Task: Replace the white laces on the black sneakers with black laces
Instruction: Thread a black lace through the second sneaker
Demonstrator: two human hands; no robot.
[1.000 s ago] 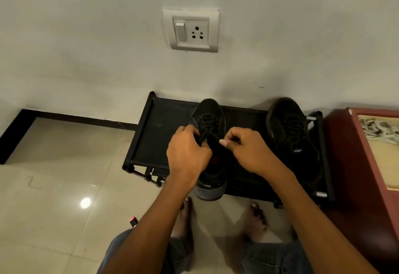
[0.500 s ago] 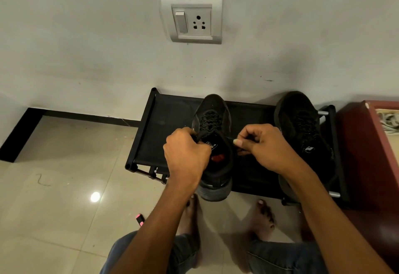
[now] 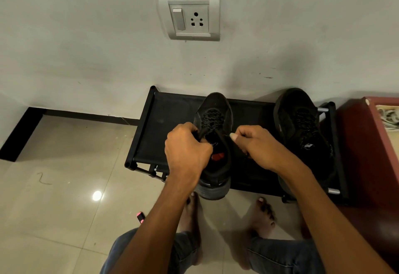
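Black lace (image 3: 212, 120) already crossed the eyelets of the centre sneaker (image 3: 216, 144) on the black rack (image 3: 170, 122) at mid-frame; the left hand (image 3: 186, 153) and right hand (image 3: 254, 146), fingers curled, each pinched a lace end at the collar, so tying appeared in hand, calling for crossing the ends. The second sneaker (image 3: 302, 127) stood at right, also black-laced; the red box (image 3: 371, 127) at the right edge held pale cord-like items, possibly the white laces.

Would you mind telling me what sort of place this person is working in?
Probably a room or entryway at home: a low black shoe rack stands against a painted wall with a switch-and-socket plate, on a glossy tiled floor.
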